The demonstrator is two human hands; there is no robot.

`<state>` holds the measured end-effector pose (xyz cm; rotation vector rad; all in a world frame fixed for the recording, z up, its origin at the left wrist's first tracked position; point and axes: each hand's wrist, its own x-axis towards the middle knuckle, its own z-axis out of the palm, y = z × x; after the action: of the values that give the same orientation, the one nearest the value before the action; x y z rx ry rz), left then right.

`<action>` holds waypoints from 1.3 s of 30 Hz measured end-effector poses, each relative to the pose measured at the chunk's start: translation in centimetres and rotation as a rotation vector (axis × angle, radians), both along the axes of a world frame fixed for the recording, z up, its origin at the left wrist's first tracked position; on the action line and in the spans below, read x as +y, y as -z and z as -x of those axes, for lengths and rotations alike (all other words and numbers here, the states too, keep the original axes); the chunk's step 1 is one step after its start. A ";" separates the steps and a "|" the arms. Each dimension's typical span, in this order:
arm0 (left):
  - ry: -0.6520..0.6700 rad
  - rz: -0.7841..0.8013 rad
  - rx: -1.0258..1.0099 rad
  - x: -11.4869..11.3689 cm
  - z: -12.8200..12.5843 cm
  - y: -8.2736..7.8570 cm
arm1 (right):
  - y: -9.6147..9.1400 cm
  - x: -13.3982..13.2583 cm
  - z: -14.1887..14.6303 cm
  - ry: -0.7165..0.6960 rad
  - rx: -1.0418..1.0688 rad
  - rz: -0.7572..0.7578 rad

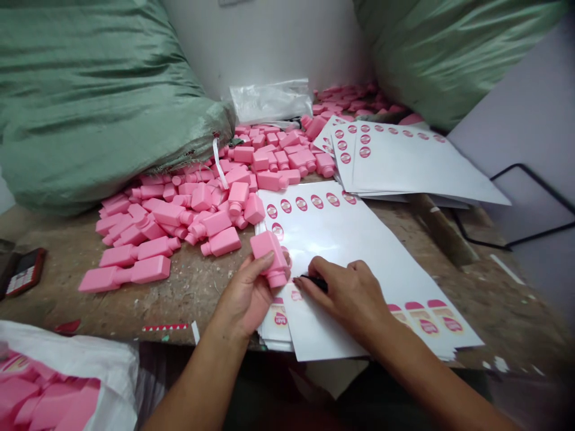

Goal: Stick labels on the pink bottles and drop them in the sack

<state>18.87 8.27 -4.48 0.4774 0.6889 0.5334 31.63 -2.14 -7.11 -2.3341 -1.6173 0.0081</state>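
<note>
My left hand (249, 293) is closed round a pink plastic bottle (267, 248), tilted with its capped neck pointing down toward me. My right hand (348, 293) rests over a white sticker sheet (350, 239) and grips a slim black tool (317, 281); its exact kind is hidden by the fingers. The tool's end and my fingertips are at the sheet's left edge, close to the bottle. Small oval pink labels (317, 202) run along the sheet's far edge, and larger pink-and-tan labels (429, 326) sit along its near edge.
Many pink bottles (215, 224) are heaped across the wooden table. Green sacks (90, 102) stand at both sides. More sticker sheets (404, 161) lie back right, near a black wire frame (507, 245). A white bag of bottles (112, 371) is front left; a calculator (24, 272) lies far left.
</note>
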 end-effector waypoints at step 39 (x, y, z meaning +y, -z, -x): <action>0.103 -0.152 -0.033 -6.7 2.0 -0.9 | -2.7 -3.2 0.0 0.084 1.214 -0.123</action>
<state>16.87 1.62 -3.56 0.6419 0.5915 0.4978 31.58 -5.31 -4.46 -1.6441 -0.8337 1.0363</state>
